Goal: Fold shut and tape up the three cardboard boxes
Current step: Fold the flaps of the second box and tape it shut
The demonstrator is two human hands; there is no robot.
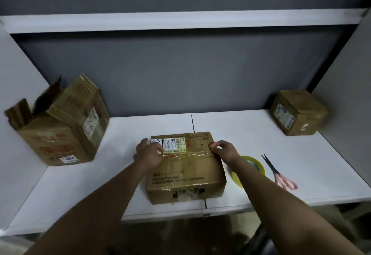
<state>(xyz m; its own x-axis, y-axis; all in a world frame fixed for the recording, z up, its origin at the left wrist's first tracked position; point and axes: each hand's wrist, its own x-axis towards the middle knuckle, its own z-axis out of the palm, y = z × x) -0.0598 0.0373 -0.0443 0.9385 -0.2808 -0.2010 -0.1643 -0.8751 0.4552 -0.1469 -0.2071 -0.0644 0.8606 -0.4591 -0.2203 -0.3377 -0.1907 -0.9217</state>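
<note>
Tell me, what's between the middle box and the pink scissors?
The tape roll, partly behind the right arm, lies between the middle box and scissors, in the head view.

A strip of clear tape (186,155) is pressed across the middle box (185,168) by the left hand (147,153) and pinched at its end by the right hand (224,150).

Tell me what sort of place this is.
Probably a packing bench in a workshop or stockroom: a white table walled by grey panels, used cardboard boxes with shipping labels, plus a tape roll and scissors beside the box being taped.
</note>
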